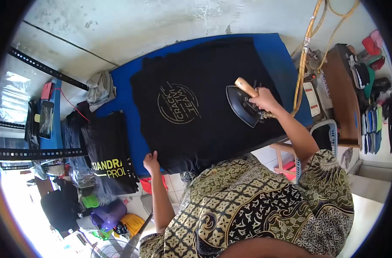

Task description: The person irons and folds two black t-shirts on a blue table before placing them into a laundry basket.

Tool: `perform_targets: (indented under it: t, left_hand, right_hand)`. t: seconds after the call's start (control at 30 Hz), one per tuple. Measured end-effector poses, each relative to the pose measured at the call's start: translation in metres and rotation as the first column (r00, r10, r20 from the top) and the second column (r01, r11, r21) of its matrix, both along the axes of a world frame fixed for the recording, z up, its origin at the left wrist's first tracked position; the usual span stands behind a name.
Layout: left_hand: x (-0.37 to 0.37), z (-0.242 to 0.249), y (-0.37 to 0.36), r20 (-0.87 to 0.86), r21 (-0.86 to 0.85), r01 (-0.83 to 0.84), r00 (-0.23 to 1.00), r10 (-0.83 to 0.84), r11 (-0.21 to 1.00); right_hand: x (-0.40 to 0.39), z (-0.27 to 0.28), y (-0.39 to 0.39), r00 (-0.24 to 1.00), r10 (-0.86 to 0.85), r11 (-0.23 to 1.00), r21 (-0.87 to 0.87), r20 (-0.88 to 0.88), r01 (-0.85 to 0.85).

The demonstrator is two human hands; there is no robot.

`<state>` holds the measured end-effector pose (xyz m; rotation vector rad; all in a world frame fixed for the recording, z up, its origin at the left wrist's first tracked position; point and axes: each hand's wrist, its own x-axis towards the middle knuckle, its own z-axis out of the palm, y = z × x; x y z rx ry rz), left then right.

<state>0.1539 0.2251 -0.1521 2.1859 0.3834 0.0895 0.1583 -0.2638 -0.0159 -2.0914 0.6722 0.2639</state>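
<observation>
A black T-shirt with a round gold print reading "CRACK TEAM" lies spread over the blue ironing table. On the shirt's right part rests a dark iron with a light wooden handle. My right hand is closed round the rear of that handle. Along the near left edge of the shirt, my left hand has its fingers closed on the cloth at the table's rim. A yellow-brown cord with hose-like thickness runs from the iron up to the top right.
Left of the table hang dark printed garments, and a folded grey cloth lies at its far left corner. A wooden cabinet stands right, near a grey plastic basket. A fan is low at left.
</observation>
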Motion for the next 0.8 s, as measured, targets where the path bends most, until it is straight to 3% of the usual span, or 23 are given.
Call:
perform_targets:
  t: [0.03,0.1,0.2,0.27,0.3,0.33,0.37,0.4,0.43,0.47,0.53,0.57,0.6,0.67,0.7,0.8]
  left_hand:
    - [-0.003,0.004,-0.005,-0.025,0.045,-0.034,0.999,0.036,0.998]
    - [-0.012,0.022,-0.017,-0.043,0.102,-0.064,0.997,0.069,0.993]
    - [-0.03,0.028,-0.015,-0.215,0.271,0.082,0.976,-0.022,0.959]
    - [-0.043,0.023,-0.005,-0.167,0.151,0.171,0.975,-0.146,0.974]
    - [-0.04,0.026,0.002,-0.39,0.275,0.197,0.917,-0.078,0.941]
    - [-0.044,0.02,0.01,-0.429,0.283,0.22,0.9,-0.082,0.934]
    - [-0.043,0.01,0.012,-0.263,0.098,0.13,0.96,-0.1,0.987]
    - [-0.045,0.002,0.016,-0.093,-0.107,0.063,0.993,-0.073,0.992]
    - [-0.048,0.003,0.019,-0.115,-0.108,0.071,0.99,-0.084,0.992]
    - [-0.046,0.007,0.016,-0.169,-0.067,0.065,0.983,-0.075,0.996]
    - [-0.044,0.003,0.015,-0.221,-0.037,0.071,0.972,-0.078,0.997]
    - [-0.044,-0.005,0.015,-0.115,-0.127,0.053,0.991,-0.067,0.99]
    - [-0.046,-0.01,0.015,-0.013,-0.218,0.039,0.999,-0.043,0.975]
    - [-0.047,-0.004,0.016,-0.053,-0.032,0.097,0.994,-0.098,0.995]
    - [-0.047,0.003,0.014,-0.069,0.103,0.146,0.988,-0.14,0.984]
    - [-0.048,0.008,0.005,-0.103,0.135,0.109,0.99,-0.095,0.985]
  right_hand:
    - [0.002,0.0,-0.013,0.997,-0.03,1.0,-0.002,-0.076,0.03]
    - [0.001,-0.024,-0.059,0.988,-0.151,0.988,-0.031,0.017,0.151]
    - [-0.009,-0.025,-0.126,0.936,-0.352,0.923,-0.164,0.013,0.349]
    - [-0.023,-0.029,-0.166,0.893,-0.444,0.88,-0.15,0.073,0.45]
    - [-0.027,-0.036,-0.184,0.891,-0.452,0.873,-0.184,0.045,0.452]
    - [-0.035,-0.039,-0.195,0.886,-0.463,0.862,-0.221,0.028,0.457]
    - [-0.046,-0.03,-0.187,0.881,-0.473,0.857,-0.227,0.005,0.462]
    - [-0.056,-0.014,-0.167,0.936,-0.353,0.904,-0.26,0.001,0.341]
    - [-0.066,-0.005,-0.145,0.974,-0.225,0.933,-0.289,-0.006,0.214]
    - [-0.08,0.002,-0.12,0.983,-0.183,0.971,-0.153,0.025,0.185]
    - [-0.091,0.026,-0.051,0.977,-0.138,0.968,-0.233,-0.16,0.099]
    - [-0.103,0.016,-0.022,0.995,0.072,0.946,-0.321,0.065,-0.048]
    - [-0.107,0.013,0.009,0.983,0.18,0.931,-0.33,0.049,-0.154]
    - [-0.108,0.007,0.075,0.956,0.254,0.917,-0.276,-0.15,-0.287]
    - [-0.112,-0.014,0.1,0.916,0.349,0.85,-0.345,-0.195,-0.397]
    - [-0.11,-0.012,0.127,0.873,0.485,0.825,-0.307,-0.049,-0.475]
